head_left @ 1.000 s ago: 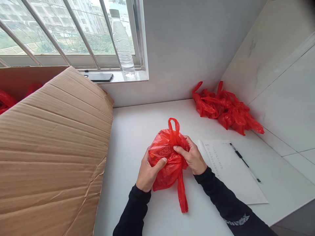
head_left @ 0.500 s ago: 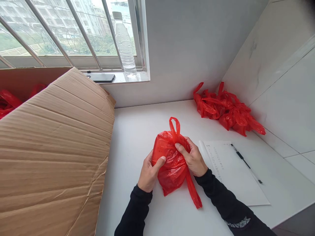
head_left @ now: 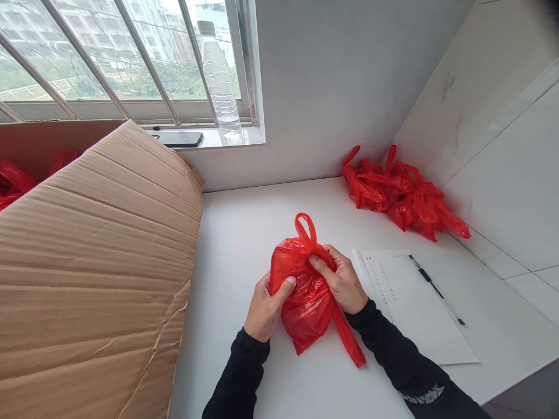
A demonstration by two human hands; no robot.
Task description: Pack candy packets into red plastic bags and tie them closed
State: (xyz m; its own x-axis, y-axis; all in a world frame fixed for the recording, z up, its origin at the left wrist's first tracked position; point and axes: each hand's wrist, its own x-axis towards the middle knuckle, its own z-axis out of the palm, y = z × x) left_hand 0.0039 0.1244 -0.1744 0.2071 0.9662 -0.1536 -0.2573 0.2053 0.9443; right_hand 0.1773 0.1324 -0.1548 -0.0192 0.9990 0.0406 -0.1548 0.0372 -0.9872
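Observation:
A knotted red plastic bag [head_left: 305, 308] is held between my two hands over the white table [head_left: 236, 233]. One loop handle stands up at its top, and the other trails down toward the lower right. My left hand [head_left: 267, 305] grips the bag's left side, thumb on the front and fingers behind. With thumb in front, my right hand [head_left: 343, 279] pinches the bag near the knot; its other fingers are mostly hidden behind. Something fills the bag, but the film hides what it is.
On the left stands a large cardboard box [head_left: 100, 262] with more red bags inside. A pile of red bags [head_left: 406, 195] lies in the back right corner. Paper [head_left: 419, 314] and a pen [head_left: 432, 282] lie at right. A water bottle [head_left: 220, 87] and a phone [head_left: 179, 138] rest on the windowsill.
The bag has tilted slightly: its top loop has moved a little left and down, and the trailing handle has swung right. Both hands keep their hold.

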